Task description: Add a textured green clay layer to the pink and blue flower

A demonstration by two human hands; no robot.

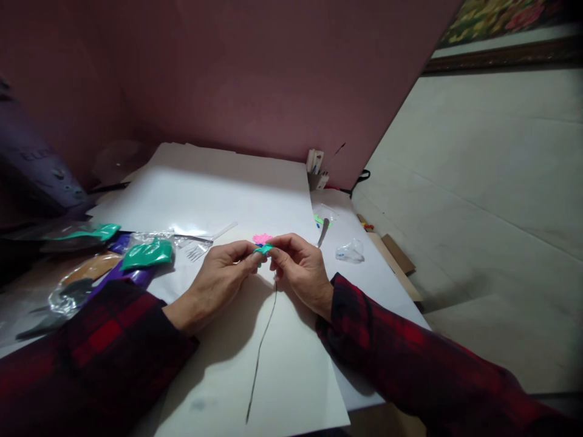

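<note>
Between the fingertips of my left hand [228, 273] and my right hand [298, 264] is a small piece of teal clay [263, 249]. Both hands pinch it from either side, above a white sheet [291, 370]. Right behind it shows a bumpy pink piece [262, 238], with a bit of dark blue between the two. Fingers hide part of the teal piece. A long dark line [259, 352] runs from under my right hand down the sheet toward me; whether it is drawn or a thin wire I cannot tell.
Bags of coloured clay, one with a green lump [146, 254], lie at left. A plastic fork [200, 247] rests behind my left hand. To the right are a metal-looking handle [323, 232] and a crumpled clear bag [350, 250]. Large white sheets [218, 182] lie by the wall.
</note>
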